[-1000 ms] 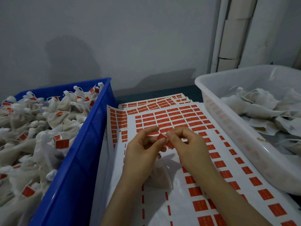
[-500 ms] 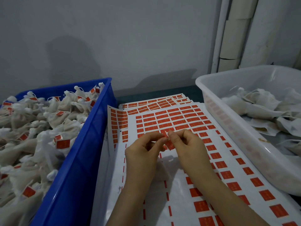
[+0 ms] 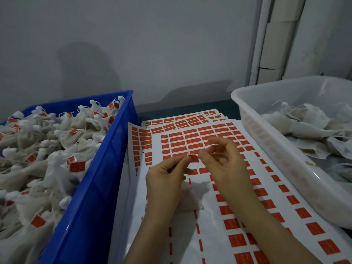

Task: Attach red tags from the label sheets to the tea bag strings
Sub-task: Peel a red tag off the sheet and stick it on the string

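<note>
Midway between crate (image 3: 99, 187) and tub (image 3: 247, 111) (touching neither), left hand (image 3: 165, 180) pinches red tag (image 3: 194, 157).

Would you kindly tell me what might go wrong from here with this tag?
1. The left hand pinches the red tag by one edge while the right hand has its fingers loosely parted, so the tag may fold crookedly or miss the string, which is too thin to see.
2. The tea bag, under the hands by the label sheet, might drag and shift the loose sheets.
</note>
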Tool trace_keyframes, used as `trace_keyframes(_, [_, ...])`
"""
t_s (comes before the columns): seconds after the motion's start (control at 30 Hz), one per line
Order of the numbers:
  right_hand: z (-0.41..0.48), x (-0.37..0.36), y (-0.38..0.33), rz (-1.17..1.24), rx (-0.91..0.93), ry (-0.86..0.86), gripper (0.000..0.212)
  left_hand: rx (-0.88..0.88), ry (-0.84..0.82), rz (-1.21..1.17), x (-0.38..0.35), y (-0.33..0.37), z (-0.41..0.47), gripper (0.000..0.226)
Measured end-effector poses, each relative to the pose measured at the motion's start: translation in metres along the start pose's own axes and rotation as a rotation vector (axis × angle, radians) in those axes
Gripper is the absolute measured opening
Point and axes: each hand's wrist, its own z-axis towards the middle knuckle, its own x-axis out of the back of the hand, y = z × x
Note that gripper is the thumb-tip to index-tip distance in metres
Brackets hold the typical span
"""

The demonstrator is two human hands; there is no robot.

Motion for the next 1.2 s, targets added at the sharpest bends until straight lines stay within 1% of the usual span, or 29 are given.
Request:
trace_keyframes(0.13, [-0.0031,-0.0040,0.0048,-0.005,-0.034,-0.106,0.027,0.092,0.004,-0.140,0.0030,0.0011,0.0022,0.011])
trace_keyframes(0.2, [-0.0041,-0.0051,0.0068,0.006,-0.026,-0.121,0.024,0.133,-0.003,-0.191,0.0031,0.0017,0.0024,0.010])
trace_keyframes(0.33, [-0.0028,-0.0027,0.0076,0.024,-0.015,-0.087,0.019,0.196,-0.018,-0.251,0.0021,0.0029,0.0021,0.022])
trace_keyframes(0.43, [-0.0031,-0.0016,0.0086,-0.017,-0.007,-0.087,0.010,0.224,-0.020,-0.270,0.0022,0.0026,0.0027,0.026])
trace_keyframes(0.53, [-0.0039,-0.0016,0.0100,-0.028,-0.019,-0.089,0.009,0.257,-0.016,-0.278,0.0020,0.0016,0.0043,0.030])
trace_keyframes(1.2, [-0.0018,-0.0016,0.0091,0.021,-0.090,-0.107,0.008,0.261,-0.020,-0.239,0.0011,0.0035,0.0030,0.019])
